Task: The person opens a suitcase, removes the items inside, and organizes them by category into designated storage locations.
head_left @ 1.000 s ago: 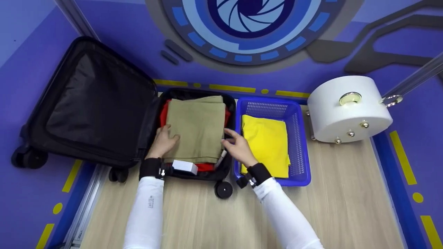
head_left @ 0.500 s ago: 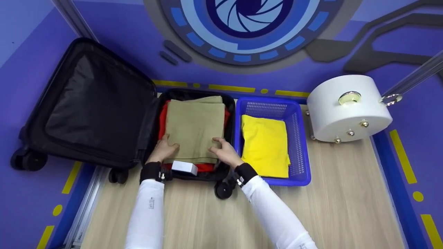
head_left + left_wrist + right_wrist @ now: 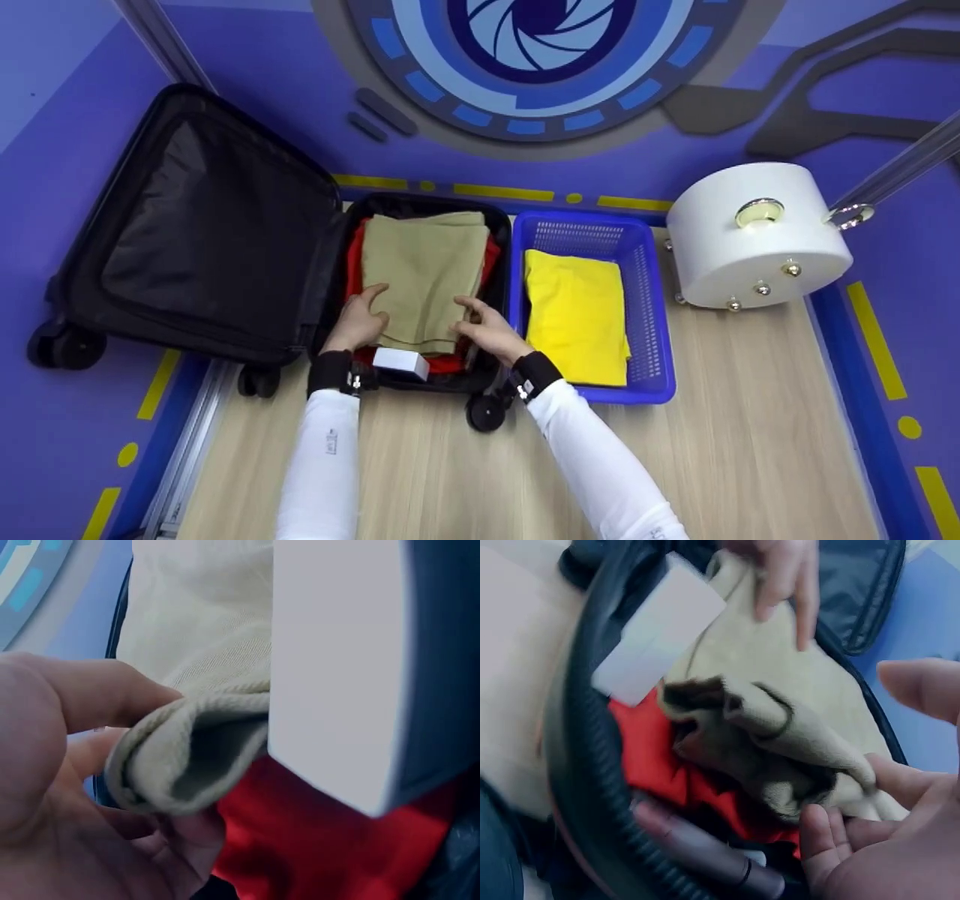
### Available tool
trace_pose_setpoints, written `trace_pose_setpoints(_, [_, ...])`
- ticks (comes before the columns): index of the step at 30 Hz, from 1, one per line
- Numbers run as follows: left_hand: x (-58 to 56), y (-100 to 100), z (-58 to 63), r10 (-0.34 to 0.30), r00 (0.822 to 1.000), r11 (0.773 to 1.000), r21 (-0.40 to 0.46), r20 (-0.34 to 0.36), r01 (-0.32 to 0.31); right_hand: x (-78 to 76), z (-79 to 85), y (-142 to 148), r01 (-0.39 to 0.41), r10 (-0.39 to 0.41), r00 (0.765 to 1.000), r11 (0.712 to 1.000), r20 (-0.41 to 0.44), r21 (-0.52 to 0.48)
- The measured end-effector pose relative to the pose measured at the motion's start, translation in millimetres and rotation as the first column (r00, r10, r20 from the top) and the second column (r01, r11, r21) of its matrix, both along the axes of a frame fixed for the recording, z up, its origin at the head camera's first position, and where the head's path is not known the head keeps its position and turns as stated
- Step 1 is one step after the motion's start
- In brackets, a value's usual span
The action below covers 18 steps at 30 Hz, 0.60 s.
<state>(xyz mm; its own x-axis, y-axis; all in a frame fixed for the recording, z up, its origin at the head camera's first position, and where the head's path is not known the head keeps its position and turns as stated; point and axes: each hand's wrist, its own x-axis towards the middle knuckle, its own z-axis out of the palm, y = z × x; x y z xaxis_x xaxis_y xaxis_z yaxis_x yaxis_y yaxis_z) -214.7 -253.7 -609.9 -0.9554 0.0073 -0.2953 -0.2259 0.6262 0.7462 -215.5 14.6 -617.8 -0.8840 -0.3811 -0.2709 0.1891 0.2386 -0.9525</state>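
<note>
Folded khaki trousers (image 3: 424,274) lie on red cloth (image 3: 649,746) inside the black open suitcase (image 3: 450,388). My left hand (image 3: 356,328) grips their front left side, thumb on top and other fingers beneath, as the left wrist view shows. At the front right, my right hand (image 3: 491,332) holds the lifted folded edge, with fingers curled under it. Between the hands, a small white box (image 3: 401,363) sits at the suitcase's near edge. A greyish tube-like item (image 3: 705,844) lies by the near right wall in the right wrist view; its kind is unclear.
The suitcase lid (image 3: 202,240) leans open at the left. On the right stands a blue plastic basket (image 3: 660,330) holding folded yellow cloth (image 3: 577,315). Beyond it is a white rounded case (image 3: 750,232) with metal studs. A patterned wall closes off the back.
My right hand has moved left from the suitcase's right side onto the trousers. Their right edge has been raised and their front end drawn narrower. My left hand has shifted slightly nearer.
</note>
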Motion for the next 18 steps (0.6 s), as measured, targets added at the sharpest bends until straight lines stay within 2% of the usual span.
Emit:
trace_pose_setpoints(4, [1.3, 1.8, 3.6, 0.018, 0.997, 0.998, 0.055, -0.079, -0.014, 0.9, 1.1, -0.1, 0.005, 0.002, 0.992, 0.998, -0.129, 0.056])
trace_pose_setpoints(7, [1.4, 2.5, 9.7, 0.043, 0.988, 0.995, 0.090, -0.149, -0.030, -0.3, 4.1, 0.9, 0.052, -0.045, 0.983, 0.998, -0.179, 0.030])
trace_pose_setpoints(12, [2.0, 5.7, 26.2, 0.066, 0.966, 0.992, 0.118, -0.250, -0.037, -2.9, 18.0, 5.0, 0.119, -0.125, 0.972, 0.992, -0.197, -0.040])
trace_pose_setpoints(18, [4.0, 18.7, 53.1, 0.054, 0.936, 0.987, 0.160, -0.347, 0.002, -4.1, 40.7, 18.3, 0.150, -0.167, 0.945, 0.985, -0.281, -0.083])
